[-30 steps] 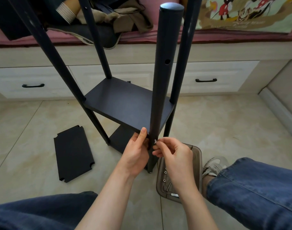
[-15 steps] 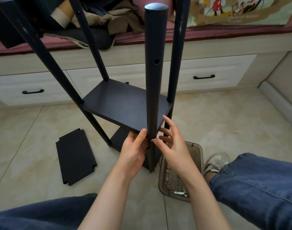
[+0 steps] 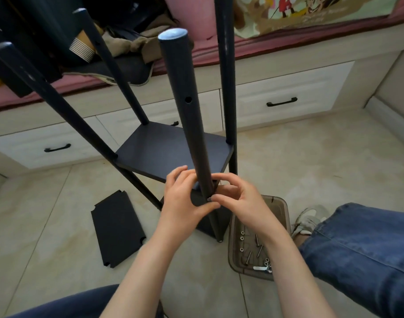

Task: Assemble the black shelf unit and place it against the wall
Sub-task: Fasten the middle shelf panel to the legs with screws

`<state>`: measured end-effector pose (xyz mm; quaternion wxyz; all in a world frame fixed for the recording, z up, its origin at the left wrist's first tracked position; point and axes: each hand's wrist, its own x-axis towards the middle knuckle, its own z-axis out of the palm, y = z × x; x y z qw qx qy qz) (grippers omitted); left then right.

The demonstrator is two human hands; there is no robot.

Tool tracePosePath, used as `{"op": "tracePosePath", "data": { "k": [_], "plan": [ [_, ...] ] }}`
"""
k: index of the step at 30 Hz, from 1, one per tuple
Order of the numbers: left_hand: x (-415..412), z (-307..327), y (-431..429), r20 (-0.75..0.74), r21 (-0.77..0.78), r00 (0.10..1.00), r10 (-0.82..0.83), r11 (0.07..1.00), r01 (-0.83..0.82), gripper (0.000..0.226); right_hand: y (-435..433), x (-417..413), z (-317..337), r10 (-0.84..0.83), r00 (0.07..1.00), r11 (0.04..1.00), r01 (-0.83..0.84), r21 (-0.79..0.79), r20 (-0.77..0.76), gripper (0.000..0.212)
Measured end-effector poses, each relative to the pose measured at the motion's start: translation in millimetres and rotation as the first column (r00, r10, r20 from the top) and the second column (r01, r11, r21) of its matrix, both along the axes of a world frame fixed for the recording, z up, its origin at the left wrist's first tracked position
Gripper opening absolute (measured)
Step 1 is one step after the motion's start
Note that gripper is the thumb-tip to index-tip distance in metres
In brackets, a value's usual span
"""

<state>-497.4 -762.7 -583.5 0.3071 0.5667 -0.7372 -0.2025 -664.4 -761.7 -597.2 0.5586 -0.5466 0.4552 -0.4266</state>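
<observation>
Black tubing hides the joint you are working on: the near pole [image 3: 189, 115] crosses in front of your fingertips, and the small silvery fastener [image 3: 209, 199] beside it is too tiny to name more closely. The far right pole [image 3: 226, 88] runs out of the top of view, and your hands cover part of the lower board [image 3: 202, 222]. The shelf unit [image 3: 65, 111] stands on the tiled floor [image 3: 58, 203] as four round black poles, three showing capped tops, with a flat black board [image 3: 168, 154] fixed between them. Your left hand [image 3: 182, 203] curls round the near pole at that board's front corner. Your right hand [image 3: 244, 203] pinches the fastener between thumb and forefinger against the same pole, just beside your left thumb. The unit rises up and away from both hands.
</observation>
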Motion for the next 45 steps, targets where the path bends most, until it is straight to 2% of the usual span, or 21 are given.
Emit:
{"op": "tracePosePath", "data": {
  "k": [3, 6, 8, 11, 18, 26, 29, 32, 35, 38, 41, 45],
  "plan": [
    [7, 7, -7, 0.04, 0.005, 0.997, -0.062, 0.998, 0.062, 0.057, -1, -3, -4, -0.02, 1.0, 0.999, 0.019, 0.026, 0.01, 0.053],
    [12, 9, -13, 0.04, 0.041, 0.995, -0.097, 0.995, 0.095, 0.051, -6, -2, -12, -0.093, 0.994, 0.989, 0.085, 0.12, 0.064, 0.068],
    [10, 8, -13, 0.004, 0.043, 0.996, -0.094, 0.995, 0.094, 0.049, -11, 2, -15, -0.158, 0.985, 0.971, 0.143, 0.192, 0.064, 0.061],
    [6, 2, -9, -0.059, 0.04, 0.995, -0.084, 0.995, 0.086, 0.049, -21, 7, -13, -0.168, 0.986, 0.964, 0.162, 0.21, 0.011, 0.034],
    [9, 2, -8, -0.01, 0.039, 0.995, -0.097, 0.994, 0.097, 0.061, -35, 8, -10, -0.132, 0.984, 0.975, 0.151, 0.163, -0.12, 0.024],
    [17, -1, -14, 0.298, 0.008, 0.939, -0.169, 0.985, 0.175, 0.068, -35, 3, -6, -0.087, 0.996, 0.981, 0.088, 0.176, -0.01, 0.021],
    [18, -4, -12, 0.302, 0.013, 0.938, -0.172, 0.984, 0.176, 0.061, -30, 0, -6, -0.096, 0.994, 0.973, 0.081, 0.215, 0.061, 0.019],
    [18, -7, -10, 0.278, 0.02, 0.945, -0.173, 0.984, 0.174, 0.063, -27, -14, -17, -0.156, 0.98, 0.936, 0.105, 0.337, 0.127, 0.032],
    [18, -8, -10, 0.261, 0.032, 0.95, -0.169, 0.986, 0.166, 0.062, -24, -36, -57, -0.307, 0.951, 0.854, 0.259, 0.451, 0.033, 0.031],
    [19, -10, -10, 0.242, 0.033, 0.955, -0.17, 0.985, 0.167, 0.062, -13, -50, -114, -0.363, 0.919, 0.745, 0.385, 0.546, -0.153, 0.021],
    [19, -12, -10, 0.229, 0.024, 0.96, -0.162, 0.987, 0.161, 0.062, -4, -47, -164, -0.286, 0.915, 0.681, 0.402, 0.611, -0.283, 0.019],
    [19, -15, -11, 0.212, 0.032, 0.963, -0.166, 0.986, 0.163, 0.059, 4, -35, -200, -0.145, 0.922, 0.681, 0.357, 0.639, -0.36, 0.012]
  ]
}}
